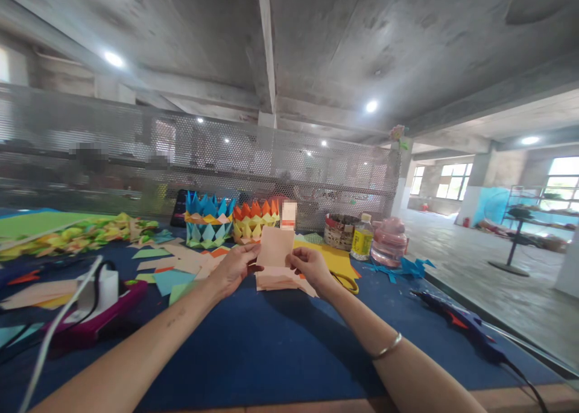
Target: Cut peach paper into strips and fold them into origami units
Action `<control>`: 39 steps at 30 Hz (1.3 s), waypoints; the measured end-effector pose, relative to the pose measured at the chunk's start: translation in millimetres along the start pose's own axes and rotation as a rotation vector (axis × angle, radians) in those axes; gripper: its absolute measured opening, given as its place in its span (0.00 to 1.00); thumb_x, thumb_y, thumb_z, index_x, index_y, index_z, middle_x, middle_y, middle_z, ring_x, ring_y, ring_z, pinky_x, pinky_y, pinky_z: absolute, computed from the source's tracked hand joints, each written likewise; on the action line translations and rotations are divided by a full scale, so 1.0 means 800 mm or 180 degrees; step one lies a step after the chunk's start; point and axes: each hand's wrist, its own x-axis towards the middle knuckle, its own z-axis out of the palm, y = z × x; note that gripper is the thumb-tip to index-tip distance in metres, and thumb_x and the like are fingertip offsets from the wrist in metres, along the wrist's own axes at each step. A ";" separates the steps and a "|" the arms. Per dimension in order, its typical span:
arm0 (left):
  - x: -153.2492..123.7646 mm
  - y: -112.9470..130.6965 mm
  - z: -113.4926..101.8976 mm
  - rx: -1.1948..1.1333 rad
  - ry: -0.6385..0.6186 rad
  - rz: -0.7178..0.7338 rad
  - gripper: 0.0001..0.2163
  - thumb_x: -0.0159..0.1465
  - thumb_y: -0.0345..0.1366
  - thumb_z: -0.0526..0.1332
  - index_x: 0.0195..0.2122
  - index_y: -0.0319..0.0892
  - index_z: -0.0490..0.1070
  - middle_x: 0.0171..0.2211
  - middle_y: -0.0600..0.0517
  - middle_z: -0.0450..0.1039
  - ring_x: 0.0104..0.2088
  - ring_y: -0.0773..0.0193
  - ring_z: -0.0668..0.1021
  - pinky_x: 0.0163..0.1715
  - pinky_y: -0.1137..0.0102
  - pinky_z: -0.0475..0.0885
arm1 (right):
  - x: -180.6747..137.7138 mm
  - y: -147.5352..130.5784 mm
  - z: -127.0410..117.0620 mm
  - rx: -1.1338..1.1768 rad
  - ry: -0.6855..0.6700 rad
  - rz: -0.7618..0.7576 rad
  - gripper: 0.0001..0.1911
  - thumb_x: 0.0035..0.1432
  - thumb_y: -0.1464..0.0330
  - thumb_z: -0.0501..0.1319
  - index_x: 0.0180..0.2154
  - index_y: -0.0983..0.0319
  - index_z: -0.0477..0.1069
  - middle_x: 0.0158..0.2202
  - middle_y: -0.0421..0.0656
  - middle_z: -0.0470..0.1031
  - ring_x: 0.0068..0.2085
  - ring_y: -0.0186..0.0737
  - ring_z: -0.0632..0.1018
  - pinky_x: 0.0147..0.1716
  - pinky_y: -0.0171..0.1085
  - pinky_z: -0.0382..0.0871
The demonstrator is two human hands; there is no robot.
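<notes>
Peach sheet (277, 246) stands between left hand (237, 269) and right hand (312, 266), pinched at left edge and lower right corner — presumably to steady it. Peach stack (277, 280) just below grip — likely for easy reach.

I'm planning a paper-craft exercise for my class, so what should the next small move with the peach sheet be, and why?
Probably start a fold: the left hand grips the peach sheet at its left edge, the right hand at its lower right, and it looks flat, while pointed paper pieces form the blue-topped ring behind.
</notes>
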 end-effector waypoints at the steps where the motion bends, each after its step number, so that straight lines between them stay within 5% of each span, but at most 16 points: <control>1: 0.000 0.000 -0.001 0.0033 -0.0019 0.0017 0.04 0.49 0.34 0.66 0.23 0.39 0.73 0.21 0.55 0.69 0.21 0.70 0.70 0.23 0.73 0.70 | 0.000 0.000 0.000 -0.0018 0.0011 -0.0018 0.08 0.45 0.65 0.61 0.24 0.64 0.68 0.19 0.38 0.70 0.20 0.29 0.68 0.21 0.30 0.61; 13: 0.001 -0.006 -0.003 0.0169 -0.0465 -0.0142 0.18 0.41 0.33 0.71 0.35 0.37 0.74 0.29 0.47 0.78 0.30 0.59 0.78 0.31 0.69 0.70 | -0.007 -0.003 0.009 -0.0837 -0.0203 -0.0515 0.05 0.49 0.68 0.58 0.26 0.64 0.69 0.23 0.40 0.72 0.25 0.33 0.71 0.25 0.32 0.62; 29: -0.002 -0.006 0.000 0.0217 -0.0060 -0.0113 0.17 0.38 0.33 0.72 0.31 0.37 0.75 0.29 0.47 0.79 0.29 0.59 0.79 0.30 0.68 0.73 | -0.010 -0.016 0.006 -0.1636 -0.0037 -0.0759 0.07 0.51 0.67 0.58 0.28 0.65 0.72 0.25 0.42 0.75 0.26 0.32 0.73 0.27 0.30 0.63; 32: -0.001 -0.003 -0.001 0.0212 0.0200 -0.0082 0.17 0.39 0.32 0.72 0.32 0.37 0.75 0.30 0.46 0.79 0.30 0.58 0.79 0.29 0.69 0.73 | -0.006 -0.024 -0.013 -0.2209 -0.0078 -0.0607 0.08 0.52 0.70 0.56 0.31 0.65 0.72 0.30 0.43 0.77 0.31 0.33 0.75 0.30 0.29 0.64; 35: -0.002 0.003 0.000 0.0116 0.0432 -0.0119 0.14 0.41 0.30 0.71 0.31 0.36 0.76 0.30 0.46 0.79 0.29 0.60 0.79 0.27 0.71 0.73 | -0.005 -0.032 -0.047 -0.3793 -0.0340 -0.0024 0.11 0.52 0.72 0.54 0.35 0.63 0.73 0.36 0.45 0.77 0.38 0.37 0.76 0.34 0.31 0.64; 39: -0.003 0.010 0.004 -0.0294 0.0545 -0.0283 0.11 0.44 0.25 0.68 0.30 0.36 0.75 0.27 0.47 0.79 0.26 0.60 0.78 0.26 0.69 0.75 | -0.013 -0.038 -0.088 -0.4271 -0.0590 0.0644 0.08 0.39 0.77 0.60 0.27 0.68 0.74 0.32 0.56 0.77 0.36 0.51 0.77 0.30 0.37 0.64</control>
